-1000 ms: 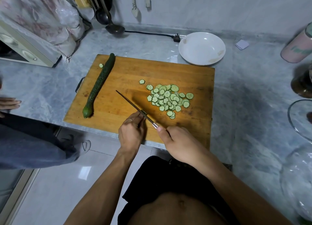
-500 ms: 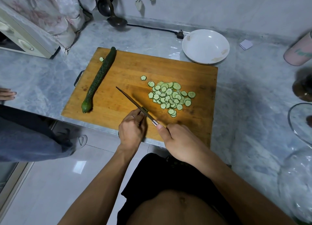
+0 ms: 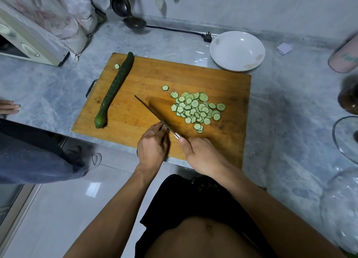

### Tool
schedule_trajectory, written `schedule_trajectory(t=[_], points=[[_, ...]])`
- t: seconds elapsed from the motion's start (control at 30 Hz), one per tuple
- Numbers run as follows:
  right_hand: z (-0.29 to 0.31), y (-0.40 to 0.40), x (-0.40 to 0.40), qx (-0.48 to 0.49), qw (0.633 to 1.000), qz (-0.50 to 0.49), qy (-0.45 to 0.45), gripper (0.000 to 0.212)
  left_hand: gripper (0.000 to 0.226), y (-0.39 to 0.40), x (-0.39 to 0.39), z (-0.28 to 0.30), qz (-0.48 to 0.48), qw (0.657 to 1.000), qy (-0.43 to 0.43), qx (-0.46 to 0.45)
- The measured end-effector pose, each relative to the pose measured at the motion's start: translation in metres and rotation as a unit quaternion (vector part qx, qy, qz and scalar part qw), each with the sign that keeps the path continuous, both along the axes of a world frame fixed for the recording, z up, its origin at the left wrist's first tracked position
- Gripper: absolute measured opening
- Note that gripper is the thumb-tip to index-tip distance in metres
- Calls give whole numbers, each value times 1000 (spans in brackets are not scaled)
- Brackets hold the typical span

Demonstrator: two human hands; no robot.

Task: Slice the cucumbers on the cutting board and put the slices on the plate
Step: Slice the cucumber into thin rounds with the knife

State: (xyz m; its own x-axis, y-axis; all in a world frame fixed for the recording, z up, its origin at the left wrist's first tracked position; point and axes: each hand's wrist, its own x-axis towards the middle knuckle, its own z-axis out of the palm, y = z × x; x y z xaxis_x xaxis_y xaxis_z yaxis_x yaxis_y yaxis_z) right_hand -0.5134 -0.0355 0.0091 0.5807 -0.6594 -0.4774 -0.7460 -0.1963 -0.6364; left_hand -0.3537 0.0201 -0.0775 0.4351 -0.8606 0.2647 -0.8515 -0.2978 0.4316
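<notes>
Grey marbled stone runs the whole length of the bench [image 3: 280,106], with a cream microwave oven [image 3: 23,44] at its far left end and dark metal ladles [image 3: 127,11] hanging against the back wall. On the bench sits a big rectangular wooden cutting board [image 3: 147,79], its near edge level with the bench front. Just past the board's far right corner stands the round white plate [image 3: 237,50], with no slices on it yet. Along the board's left side lies a long, dark green, bumpy whole cucumber [image 3: 114,89], uncut, with one stray slice [image 3: 117,66] beside its far end. Right of the board's middle there is a loose heap of thin pale-green cucumber slices [image 3: 195,108], a few lying apart from it. A long thin-bladed kitchen knife [image 3: 153,112] slants across the board's middle toward the far left, edge down. The right hand [image 3: 201,155] is wrapped round its handle at the near edge, thumb along the top. The left hand [image 3: 153,147] sits close against the blade's left side, fingers curled under near the heel; it may be pinching the last stub of cucumber, but I cannot make that out. To my eye one cucumber is all but finished. Next would come either sweeping the heap onto the blade and carrying it to the plate, or drawing the whole cucumber in from the left edge to slice, fingertips tucked clear of the edge.
</notes>
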Motion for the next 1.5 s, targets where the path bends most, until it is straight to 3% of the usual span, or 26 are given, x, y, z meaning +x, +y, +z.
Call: schedule_trajectory(t=[0.23,0.87,1.1,1.5], points=[[6,-24,-15,-20,999,-7,-31,55,36,6,2,6,-13,999,-6,34],[20,6,-28,-33,999,2,-17,47,24,-2,-5,11,-34,997,-60,24],[37,5,-19,26,1000,-1,-6,50,27,-2,-4,8,-38,997,-63,19],[4,-3,-3,8,1000,-15,3,49,30,-3,-3,9,-32,997,-48,46]])
